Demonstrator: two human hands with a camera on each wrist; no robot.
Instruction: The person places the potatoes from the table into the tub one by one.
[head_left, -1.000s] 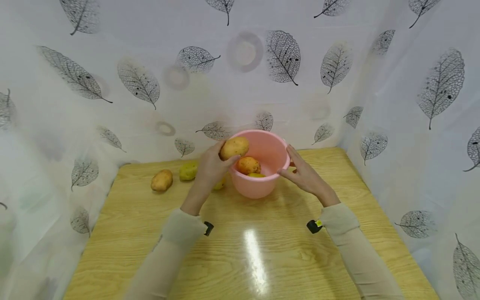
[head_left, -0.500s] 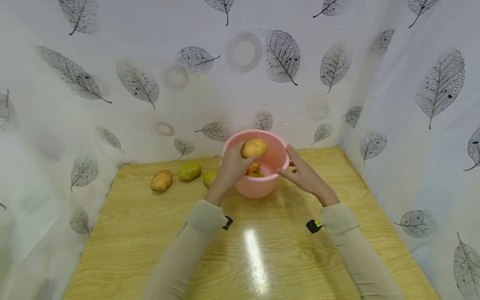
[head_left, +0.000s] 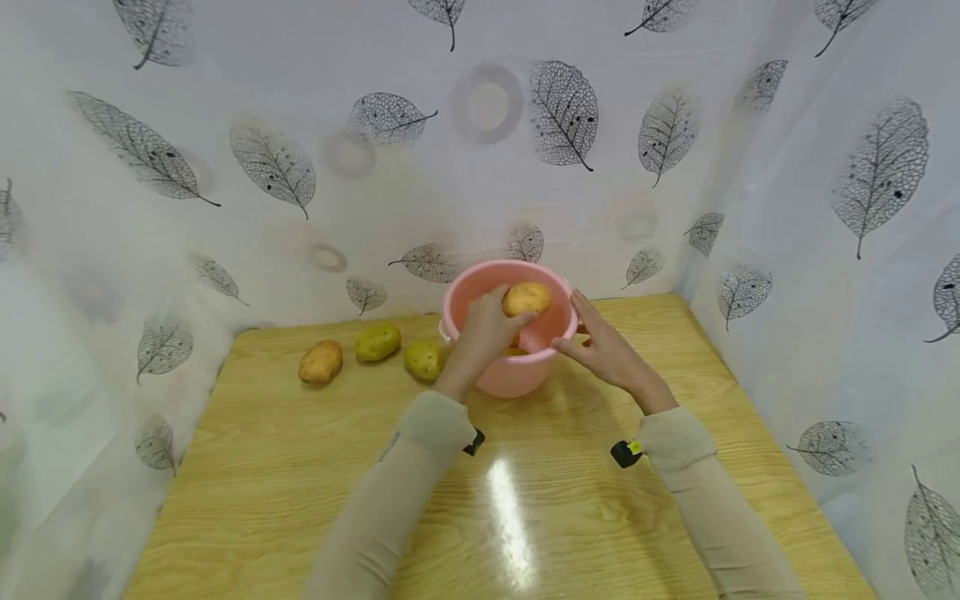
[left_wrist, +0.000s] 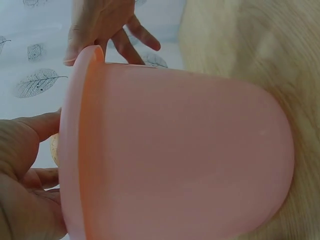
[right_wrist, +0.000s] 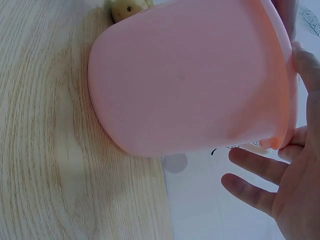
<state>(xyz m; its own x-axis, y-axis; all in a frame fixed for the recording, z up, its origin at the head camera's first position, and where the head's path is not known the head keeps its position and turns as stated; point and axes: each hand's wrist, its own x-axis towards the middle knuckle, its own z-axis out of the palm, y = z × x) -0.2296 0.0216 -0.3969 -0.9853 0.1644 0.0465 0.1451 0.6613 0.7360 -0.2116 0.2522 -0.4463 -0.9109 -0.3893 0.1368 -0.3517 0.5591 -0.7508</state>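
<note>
A pink plastic bucket (head_left: 501,379) stands on the wooden table (head_left: 525,500) near the back. My left hand (head_left: 487,329) holds a yellow-brown potato (head_left: 527,298) over the bucket's mouth. Other potatoes (head_left: 514,351) lie inside, mostly hidden by the hand. My right hand (head_left: 603,346) rests with straight fingers against the bucket's right rim. The left wrist view shows the bucket wall (left_wrist: 180,155) filling the frame, with my left hand (left_wrist: 25,175) at its rim. In the right wrist view the bucket (right_wrist: 190,75) is close, with my right hand (right_wrist: 285,185) beside the rim.
Three potatoes lie on the table left of the bucket: a brown one (head_left: 320,362), a greenish one (head_left: 377,342) and a yellow-green one (head_left: 423,360). White curtains printed with leaves (head_left: 562,108) close in the table at the back and both sides.
My left hand has carried the potato rightward from the bucket's left rim to over its opening. The third potato on the table is now uncovered. The right hand stayed put.
</note>
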